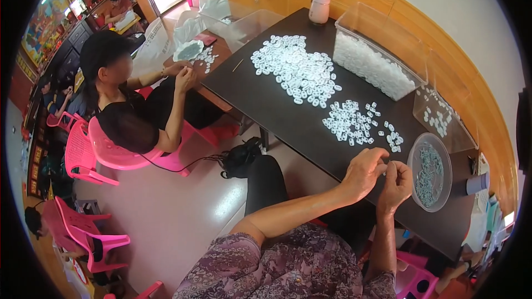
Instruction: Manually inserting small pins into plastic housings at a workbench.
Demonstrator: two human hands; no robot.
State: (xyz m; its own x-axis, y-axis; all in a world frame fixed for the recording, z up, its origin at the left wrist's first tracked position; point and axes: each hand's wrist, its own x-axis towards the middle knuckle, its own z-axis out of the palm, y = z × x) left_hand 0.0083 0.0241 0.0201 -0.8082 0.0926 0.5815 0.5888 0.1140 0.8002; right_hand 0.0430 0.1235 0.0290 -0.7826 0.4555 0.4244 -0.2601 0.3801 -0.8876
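Observation:
My left hand (363,175) and my right hand (397,185) meet over the near edge of the dark table (244,94), fingertips pinched close together. Whatever they hold is too small and too covered to name. Just beyond them lies a loose pile of small white plastic pieces (346,123) with dark holes, and a few more such pieces (394,139) sit apart to its right. To the right of my right hand stands a round clear tub (446,184) holding many small grey metal parts (428,174), perhaps screws.
Oval white pieces (302,72) form a large pile farther back. Behind are a clear bin (377,25) of white pieces, another clear box (463,138) and a pale pink bottle (320,6). At left a person (130,99) works on a pink chair (113,138); a black bag (242,158) lies on the floor.

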